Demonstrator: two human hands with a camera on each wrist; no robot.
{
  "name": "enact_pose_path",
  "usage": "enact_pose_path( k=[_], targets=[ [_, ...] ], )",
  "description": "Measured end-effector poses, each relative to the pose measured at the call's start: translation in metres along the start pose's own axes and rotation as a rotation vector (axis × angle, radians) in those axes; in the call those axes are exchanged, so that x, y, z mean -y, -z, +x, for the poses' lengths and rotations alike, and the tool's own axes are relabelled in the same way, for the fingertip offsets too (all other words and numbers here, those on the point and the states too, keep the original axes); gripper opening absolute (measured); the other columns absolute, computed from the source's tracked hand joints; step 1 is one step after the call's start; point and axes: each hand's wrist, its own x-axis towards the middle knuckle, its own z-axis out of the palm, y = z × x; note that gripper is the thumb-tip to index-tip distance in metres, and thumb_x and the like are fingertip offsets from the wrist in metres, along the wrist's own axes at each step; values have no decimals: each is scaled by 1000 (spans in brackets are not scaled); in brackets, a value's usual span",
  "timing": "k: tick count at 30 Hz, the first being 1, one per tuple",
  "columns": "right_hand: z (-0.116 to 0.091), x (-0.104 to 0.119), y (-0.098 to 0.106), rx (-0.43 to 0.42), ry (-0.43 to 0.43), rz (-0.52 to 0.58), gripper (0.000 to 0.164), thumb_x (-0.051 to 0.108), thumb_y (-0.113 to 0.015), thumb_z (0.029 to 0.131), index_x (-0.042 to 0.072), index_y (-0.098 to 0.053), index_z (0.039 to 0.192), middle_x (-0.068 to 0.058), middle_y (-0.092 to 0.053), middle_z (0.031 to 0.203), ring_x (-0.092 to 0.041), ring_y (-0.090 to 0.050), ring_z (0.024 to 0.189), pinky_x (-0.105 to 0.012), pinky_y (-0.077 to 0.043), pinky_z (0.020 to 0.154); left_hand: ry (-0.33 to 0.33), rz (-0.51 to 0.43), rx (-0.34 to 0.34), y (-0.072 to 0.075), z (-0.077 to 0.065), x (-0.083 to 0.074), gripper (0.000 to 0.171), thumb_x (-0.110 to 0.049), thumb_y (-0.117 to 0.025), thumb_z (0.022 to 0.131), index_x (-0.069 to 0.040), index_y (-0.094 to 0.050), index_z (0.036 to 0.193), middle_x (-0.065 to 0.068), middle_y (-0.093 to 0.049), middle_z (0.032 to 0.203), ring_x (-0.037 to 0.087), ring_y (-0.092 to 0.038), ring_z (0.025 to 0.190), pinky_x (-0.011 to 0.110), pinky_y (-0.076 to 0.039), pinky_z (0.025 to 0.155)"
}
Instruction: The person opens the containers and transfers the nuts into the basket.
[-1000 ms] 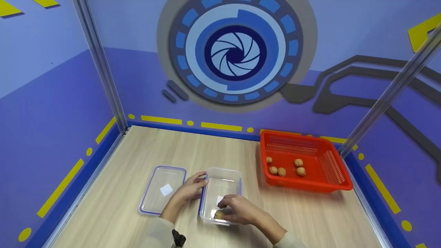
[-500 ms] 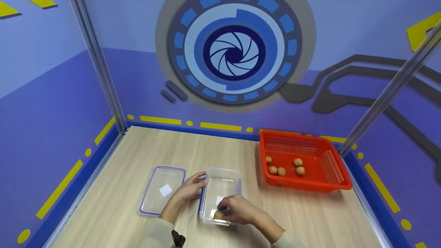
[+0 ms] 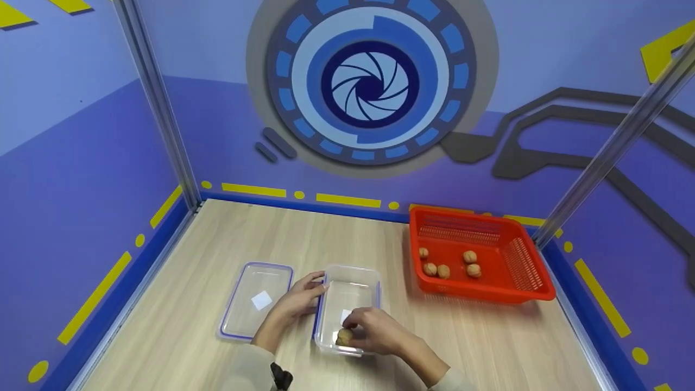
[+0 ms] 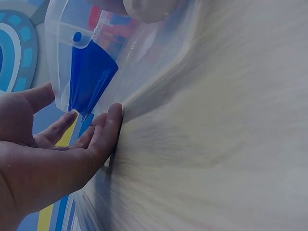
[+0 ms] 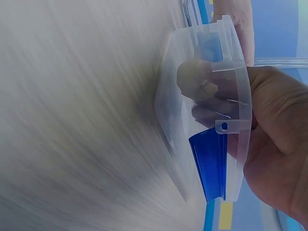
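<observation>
A clear plastic food container [image 3: 354, 293] with blue side latches stands on the table. My left hand [image 3: 296, 300] rests against its left side, thumb at the rim; in the left wrist view its relaxed fingers [image 4: 113, 130] lie beside the blue latch [image 4: 89, 72]. My right hand [image 3: 380, 331] reaches over the near right rim into the container. Its curled fingers and thumb hold a brown walnut [image 3: 344, 337] low in the near end. Through the clear wall, the right wrist view shows the walnut [image 5: 196, 79] beside the fingertips [image 5: 207, 115].
A clear lid [image 3: 244, 304] with a blue seal and a white sticker lies left of the container. At the back right stands a red plastic basket [image 3: 499, 290] with several walnuts [image 3: 470, 257] in it. Purple walls border the wooden table [image 3: 228, 233].
Both hands stay almost in place. The walnut by my right fingertips shows a little more than before, shifted very slightly. Basket, lid and container have not moved.
</observation>
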Motion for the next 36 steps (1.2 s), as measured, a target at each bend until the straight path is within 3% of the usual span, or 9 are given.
enact_pose_path(
  k=[12, 17, 26, 30, 36],
  targets=[
    [-1, -3, 1, -89, -10, 91, 23, 21, -87, 89, 11, -78, 107, 4, -74, 99, -15, -72, 93, -24, -57, 85, -1, 3, -1, 1, 1, 2, 58, -18, -59, 109, 0, -36, 160, 31, -47, 150, 44, -63, 123, 50, -59, 96],
    [-1, -5, 9, -108, -35, 126, 26, 19, -87, 89, 9, -77, 111, 1, -75, 104, -16, -72, 97, -32, -60, 87, 6, -17, 4, 1, 1, 2, 58, -17, -59, 109, -1, -37, 160, 32, -45, 151, 44, -63, 123, 50, -59, 96],
    [-4, -16, 34, -188, -143, 237, 27, 23, -85, 92, 11, -76, 114, 4, -74, 108, -24, -71, 100, -46, -61, 89, 11, 2, -2, 4, 2, 2, 60, -20, -61, 109, -2, -37, 161, 27, -49, 149, 42, -64, 123, 48, -60, 94],
    [-6, -25, 50, -236, -172, 252, 29, 21, -86, 92, 10, -76, 117, 4, -75, 111, -25, -71, 101, -48, -61, 89, 13, 9, -5, 4, 1, 2, 60, -20, -61, 109, -2, -37, 161, 27, -49, 149, 42, -62, 126, 48, -60, 94],
    [-9, -41, 68, -328, -203, 235, 30, 22, -86, 92, 12, -76, 117, 6, -76, 110, -17, -71, 100, -45, -62, 90, 11, 1, -5, 3, 1, 2, 60, -18, -61, 109, 0, -36, 161, 29, -47, 150, 45, -60, 128, 52, -58, 98]
  ],
)
